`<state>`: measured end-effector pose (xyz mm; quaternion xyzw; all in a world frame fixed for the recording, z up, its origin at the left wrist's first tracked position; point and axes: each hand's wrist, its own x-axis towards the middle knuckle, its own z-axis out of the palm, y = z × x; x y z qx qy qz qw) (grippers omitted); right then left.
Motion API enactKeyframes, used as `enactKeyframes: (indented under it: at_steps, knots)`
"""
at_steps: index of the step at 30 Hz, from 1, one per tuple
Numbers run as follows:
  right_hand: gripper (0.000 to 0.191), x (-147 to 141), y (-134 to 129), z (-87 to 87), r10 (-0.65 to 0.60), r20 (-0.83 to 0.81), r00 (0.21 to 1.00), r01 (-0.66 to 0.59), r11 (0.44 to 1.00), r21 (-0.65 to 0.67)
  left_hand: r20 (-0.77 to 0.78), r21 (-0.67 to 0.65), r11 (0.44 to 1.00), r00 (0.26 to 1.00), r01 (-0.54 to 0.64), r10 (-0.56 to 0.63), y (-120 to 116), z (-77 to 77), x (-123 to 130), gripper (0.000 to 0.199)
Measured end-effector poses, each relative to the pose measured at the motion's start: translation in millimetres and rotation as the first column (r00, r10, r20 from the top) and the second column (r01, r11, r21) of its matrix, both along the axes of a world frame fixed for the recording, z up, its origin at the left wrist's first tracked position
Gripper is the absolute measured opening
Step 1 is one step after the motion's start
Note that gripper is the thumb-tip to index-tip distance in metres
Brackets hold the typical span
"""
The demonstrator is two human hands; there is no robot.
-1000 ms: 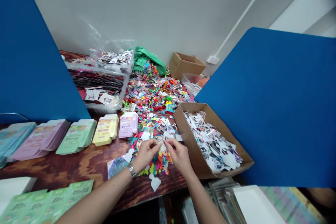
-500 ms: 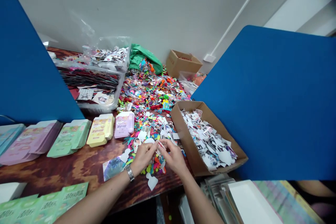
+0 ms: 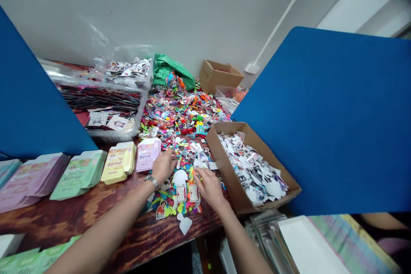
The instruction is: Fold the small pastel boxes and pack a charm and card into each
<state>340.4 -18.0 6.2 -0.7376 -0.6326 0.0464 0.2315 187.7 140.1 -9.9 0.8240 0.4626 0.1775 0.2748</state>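
Note:
My left hand (image 3: pixel 164 166), a metal watch on its wrist, reaches over the near side of the trinket heap, right beside the purple flat boxes (image 3: pixel 148 154). Its bent fingers are slightly apart, with nothing visible in them. My right hand (image 3: pixel 210 186) hovers low over colourful small pieces (image 3: pixel 173 209), thumb and fingers apart, fingertips near an orange piece. Between the hands lie a white rounded cutout (image 3: pixel 180 177) and two red-bordered cards (image 3: pixel 181 194). Closer to me are a photo cutout (image 3: pixel 161 209) and a white figure-shaped cutout (image 3: pixel 184 224).
To the right stands a cardboard box (image 3: pixel 221 167) of paper cutouts. Yellow boxes (image 3: pixel 118 162), green boxes (image 3: pixel 77 175) and more purple stacks line the left. Clear plastic bins (image 3: pixel 138 115) and a green bag (image 3: pixel 170 66) sit behind. Blue partitions (image 3: pixel 321 124) flank the table.
My hands have parted; a small red-and-white piece was between them before. The left has moved up and left to the heap. Two red-bordered cards now show on the colourful pieces.

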Motion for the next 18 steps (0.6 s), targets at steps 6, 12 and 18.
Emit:
enactKeyframes:
  at_steps: [6, 12, 18]
  knots:
    - [0.026, -11.0, 2.7, 12.3, 0.089, 0.023, 0.996, -0.088, 0.995, -0.051, 0.091, 0.011, 0.997, 0.992, 0.083, -0.083, -0.2, 8.3, -6.6, 0.030]
    - [0.028, 22.1, 3.5, 53.8, 0.135, -0.003, 0.991, -0.135, 0.991, 0.023, 0.113, 0.096, 0.979, 0.975, 0.179, -0.189, 3.3, 6.1, -2.9, 0.052]
    - [0.051, 160.4, -1.4, 76.3, -0.238, 0.113, 0.965, 0.262, 0.910, -0.323, 0.107, 0.213, 0.961, 0.973, 0.176, -0.203, 8.0, -1.8, -23.7, 0.065]
